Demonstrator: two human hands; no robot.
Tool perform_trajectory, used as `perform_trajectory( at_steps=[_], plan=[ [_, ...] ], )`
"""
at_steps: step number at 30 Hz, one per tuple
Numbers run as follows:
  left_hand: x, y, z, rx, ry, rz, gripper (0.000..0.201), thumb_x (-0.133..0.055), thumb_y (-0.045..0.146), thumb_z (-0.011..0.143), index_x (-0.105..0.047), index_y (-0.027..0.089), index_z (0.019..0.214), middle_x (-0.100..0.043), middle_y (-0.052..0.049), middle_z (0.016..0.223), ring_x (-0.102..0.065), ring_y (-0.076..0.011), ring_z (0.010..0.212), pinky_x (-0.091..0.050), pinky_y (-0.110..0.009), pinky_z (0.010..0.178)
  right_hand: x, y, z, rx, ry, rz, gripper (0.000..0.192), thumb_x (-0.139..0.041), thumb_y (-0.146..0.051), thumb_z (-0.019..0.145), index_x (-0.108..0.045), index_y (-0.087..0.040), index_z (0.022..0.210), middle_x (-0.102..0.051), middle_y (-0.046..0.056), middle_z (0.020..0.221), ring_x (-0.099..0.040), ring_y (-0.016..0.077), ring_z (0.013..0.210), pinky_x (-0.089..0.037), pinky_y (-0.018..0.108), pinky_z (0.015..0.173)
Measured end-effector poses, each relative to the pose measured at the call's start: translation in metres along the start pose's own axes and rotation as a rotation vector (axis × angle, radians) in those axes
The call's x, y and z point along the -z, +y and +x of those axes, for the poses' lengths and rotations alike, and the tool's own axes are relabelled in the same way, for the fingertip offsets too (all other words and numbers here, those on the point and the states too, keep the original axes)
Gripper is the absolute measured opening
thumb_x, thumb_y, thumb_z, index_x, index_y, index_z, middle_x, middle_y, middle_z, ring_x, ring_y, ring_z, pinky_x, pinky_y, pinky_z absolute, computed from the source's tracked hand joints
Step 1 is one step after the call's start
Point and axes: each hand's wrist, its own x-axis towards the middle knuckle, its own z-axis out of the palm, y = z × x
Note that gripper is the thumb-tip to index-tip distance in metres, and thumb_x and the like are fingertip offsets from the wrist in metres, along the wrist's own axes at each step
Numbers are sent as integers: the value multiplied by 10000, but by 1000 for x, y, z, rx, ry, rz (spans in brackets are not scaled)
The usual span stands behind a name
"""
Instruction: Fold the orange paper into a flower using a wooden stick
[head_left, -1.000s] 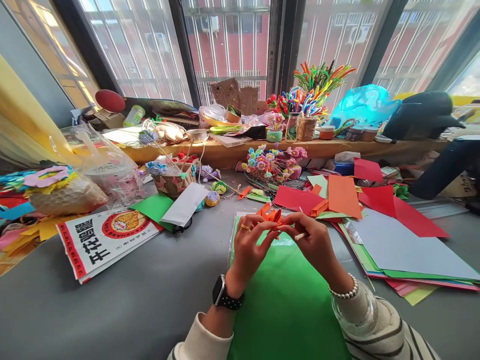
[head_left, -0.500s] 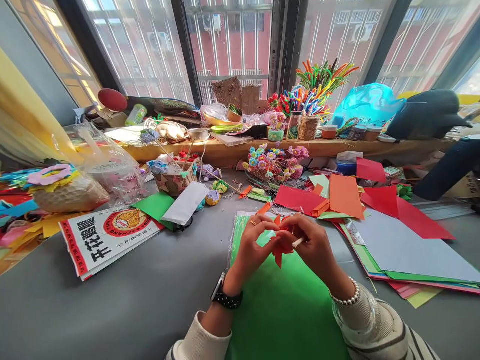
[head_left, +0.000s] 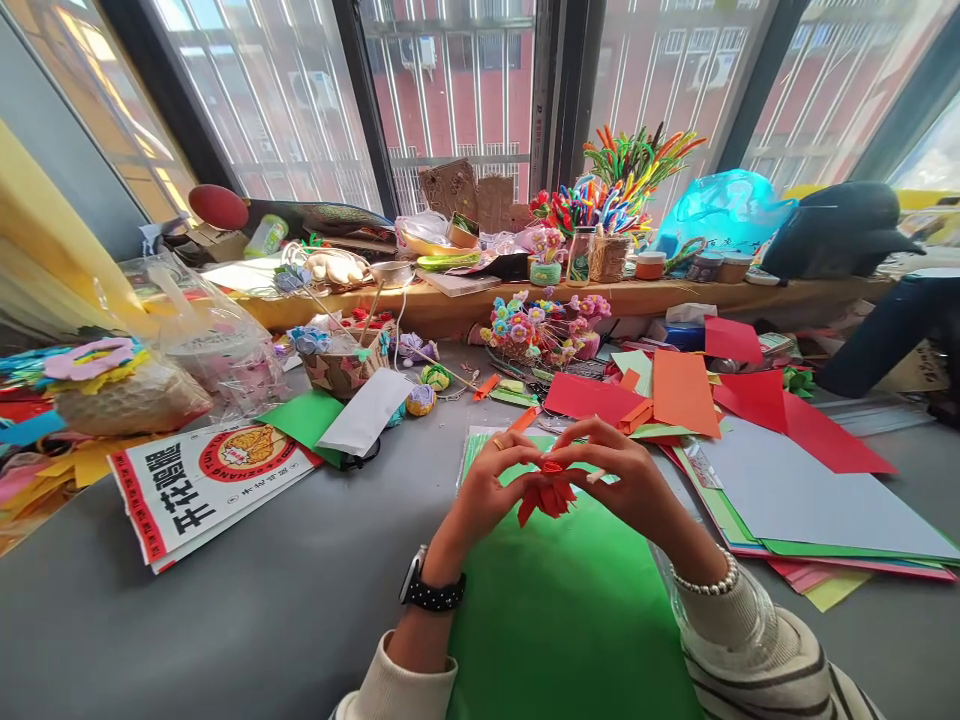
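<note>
Between my two hands is a red paper flower (head_left: pixel 547 497), its pointed petals hanging downward above the green sheet (head_left: pixel 562 620). My left hand (head_left: pixel 487 490) pinches the flower's left side between thumb and fingers. My right hand (head_left: pixel 626 475) grips it from the right, fingertips at its upper edge. A thin pale stick (head_left: pixel 596 477) pokes out by the right thumb and fingers; its other end is hidden. The fingers cover part of the flower's top.
Red paper (head_left: pixel 592 397), an orange sheet (head_left: pixel 684 392) and a stack of large coloured sheets (head_left: pixel 810 490) lie to the right. At left are a printed paper bag (head_left: pixel 217 480) and a white strip (head_left: pixel 365 422). Crafted flowers (head_left: pixel 532 325) stand behind, below a cluttered sill (head_left: pixel 450 305).
The red flower has turned so its petals now point down and show more. My right fingers have lifted and straightened somewhat over it. The view has shifted slightly.
</note>
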Motion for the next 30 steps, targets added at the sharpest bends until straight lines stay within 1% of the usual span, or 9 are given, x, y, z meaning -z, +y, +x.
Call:
perform_trajectory(
  at_steps=[2,6,9,11,14,18,23,28,30],
  plan=[
    [0,0,0,6,12,13,93,-570,192,751,-616,189,832,-558,-29,825,-523,-157,846,-404,-293,797,-2,-1,1,2,26,27,146,-522,-146,798,-617,-212,888,-544,38,839,-558,137,757,-482,248,621],
    [-4,2,0,-14,48,64,85,-569,215,755,-589,187,833,-574,-21,812,-533,-146,822,-426,-274,755,-9,-2,1,0,124,-37,89,-532,-163,794,-606,-178,841,-535,39,782,-559,138,706,-475,245,585],
    [-10,2,-1,-32,126,129,130,-561,224,763,-556,187,888,-590,-17,832,-545,-129,784,-438,-258,722,-14,-2,0,-10,179,-107,81,-531,-177,797,-600,-172,840,-529,44,787,-559,138,695,-475,251,584],
    [-12,3,-2,-50,183,175,129,-550,221,772,-540,188,896,-595,-18,848,-553,-128,801,-440,-259,729,-17,-3,-1,-13,212,-141,78,-530,-192,800,-594,-178,842,-526,42,785,-559,137,685,-477,255,584],
    [-14,4,-3,-96,244,236,99,-537,204,779,-529,192,877,-601,-14,841,-560,-135,826,-440,-271,751,-19,-4,-1,-3,239,-166,85,-531,-214,802,-581,-193,866,-531,40,783,-562,144,705,-482,259,589],
    [-15,4,-3,-159,276,242,104,-544,182,774,-522,196,874,-606,-9,831,-569,-130,814,-447,-264,738,-20,-4,-1,-2,245,-175,83,-525,-211,806,-569,-200,875,-541,42,788,-565,147,724,-484,264,607],
    [-11,1,-3,-169,257,235,78,-555,176,765,-536,187,840,-590,-26,816,-554,-140,818,-447,-281,752,-18,-1,-1,29,197,-157,55,-543,-190,793,-571,-197,841,-582,46,796,-568,153,750,-478,272,641],
    [-2,4,-2,-173,104,201,71,-615,194,715,-559,180,756,-551,-18,761,-540,-139,770,-451,-263,702,-10,0,0,37,63,-52,36,-593,-196,760,-580,-187,793,-604,43,789,-568,142,733,-474,266,642],
    [-1,6,-3,-168,88,180,65,-614,190,716,-560,178,749,-553,-14,754,-541,-132,759,-449,-253,694,-7,-1,-1,23,39,-9,41,-600,-200,755,-580,-185,788,-608,42,791,-571,140,736,-477,263,646]
  ],
)
